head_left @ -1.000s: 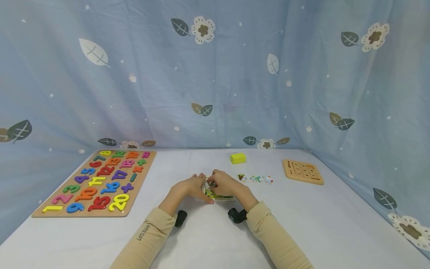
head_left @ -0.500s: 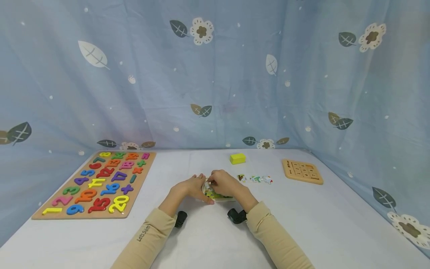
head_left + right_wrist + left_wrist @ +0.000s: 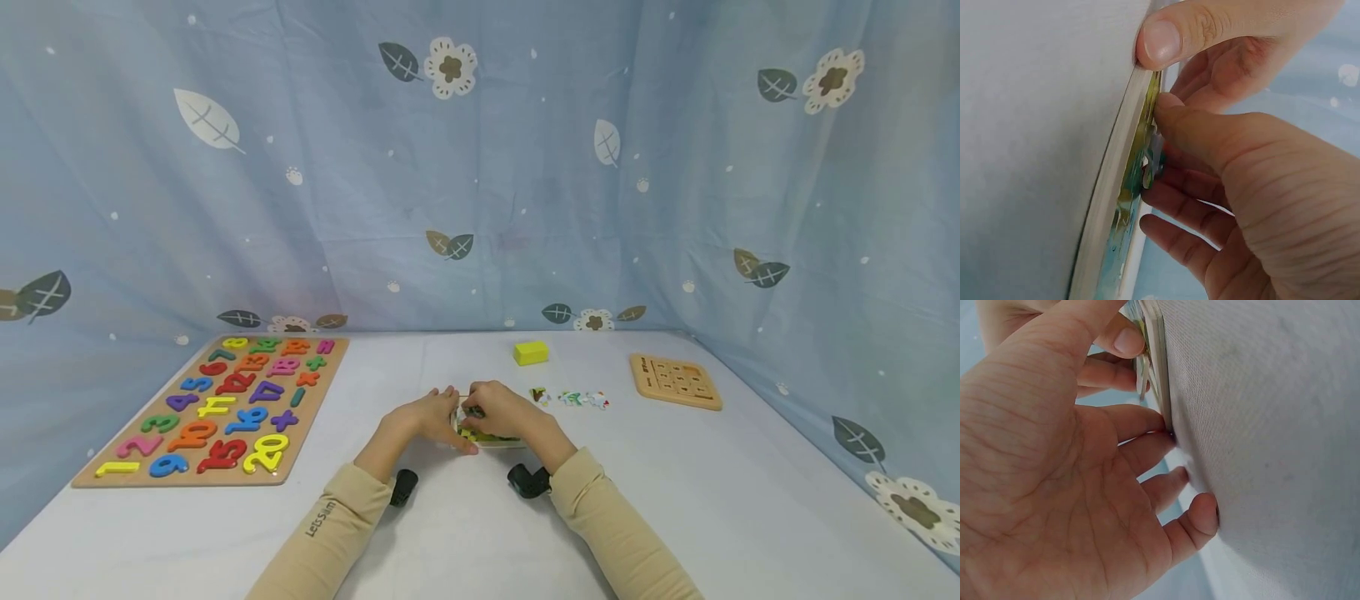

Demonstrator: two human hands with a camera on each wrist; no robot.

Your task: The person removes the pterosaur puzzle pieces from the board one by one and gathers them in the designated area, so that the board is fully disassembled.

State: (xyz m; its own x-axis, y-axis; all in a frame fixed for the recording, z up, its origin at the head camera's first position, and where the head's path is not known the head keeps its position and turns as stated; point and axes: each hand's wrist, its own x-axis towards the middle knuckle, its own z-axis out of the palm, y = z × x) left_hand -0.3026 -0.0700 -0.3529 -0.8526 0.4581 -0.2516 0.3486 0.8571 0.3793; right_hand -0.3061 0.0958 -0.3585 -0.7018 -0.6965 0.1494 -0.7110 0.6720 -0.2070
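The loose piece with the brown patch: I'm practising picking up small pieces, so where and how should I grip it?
Probably pinch the brown-patched piece by two opposite edges, coming from above with the fingers of the right hand once free. It appears to lie flat on the tabletop, and a gap separates it from the next loose piece. Its outline is too small to read.

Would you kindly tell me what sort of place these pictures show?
It looks like a tabletop puzzle-play corner, perhaps arranged for recording: a patterned blue curtain hangs behind a white-covered table bearing a colourful number board and a small wooden number puzzle.
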